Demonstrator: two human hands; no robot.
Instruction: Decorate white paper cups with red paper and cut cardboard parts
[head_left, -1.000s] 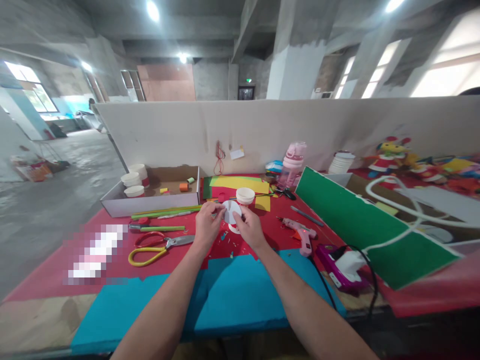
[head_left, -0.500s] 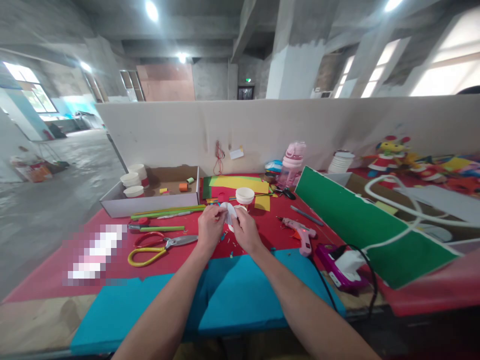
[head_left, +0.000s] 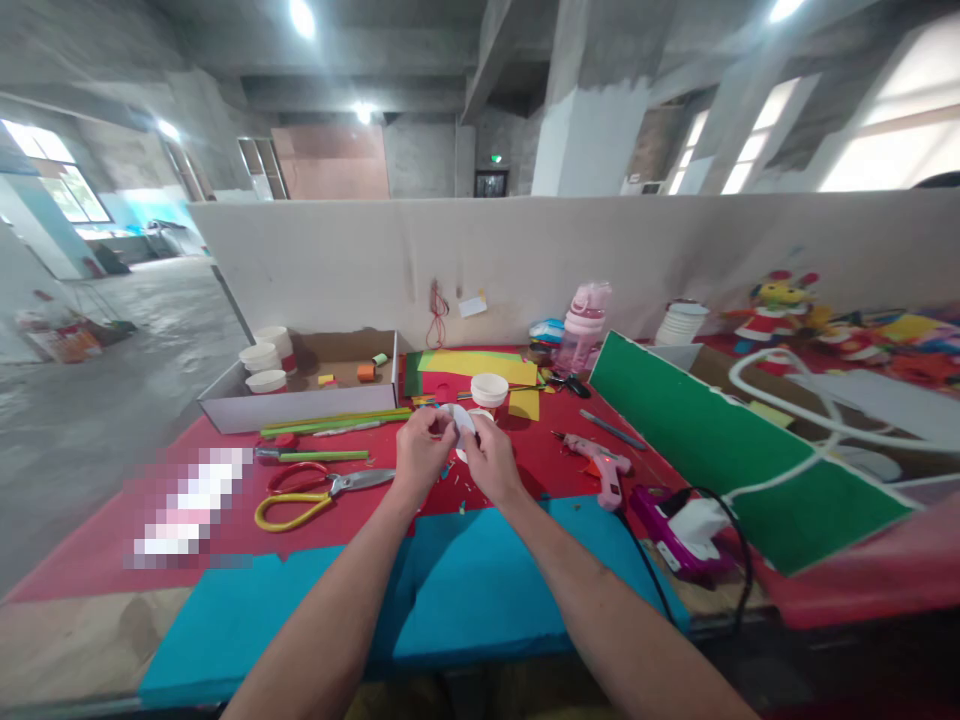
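Observation:
Between my two hands is a white round paper piece (head_left: pixel 463 432), tilted up, its lower edge showing below my fingers. My left hand (head_left: pixel 424 440) pinches its left side with thumb and forefinger. On the right side, my right hand (head_left: pixel 491 452) grips it with the thumb across its face. The fingers partly cover it, so its full shape is hidden. Just behind stands a white paper cup (head_left: pixel 489 391) with a red band. Small paper scraps (head_left: pixel 456 482) lie on the red tabletop below the hands.
Scissors (head_left: pixel 330 492) with red and yellow handles lie left. On the right are a pink glue gun (head_left: pixel 600 465), a purple power strip (head_left: pixel 681 545) and a green-sided box (head_left: pixel 735 455). A shallow box (head_left: pixel 300 412) stands back left, a pink bottle (head_left: pixel 585 325) at the rear.
The white round piece has turned slightly and shifted a little to the right. My left fingers have moved along its edge; my right hand stays nearly in place.

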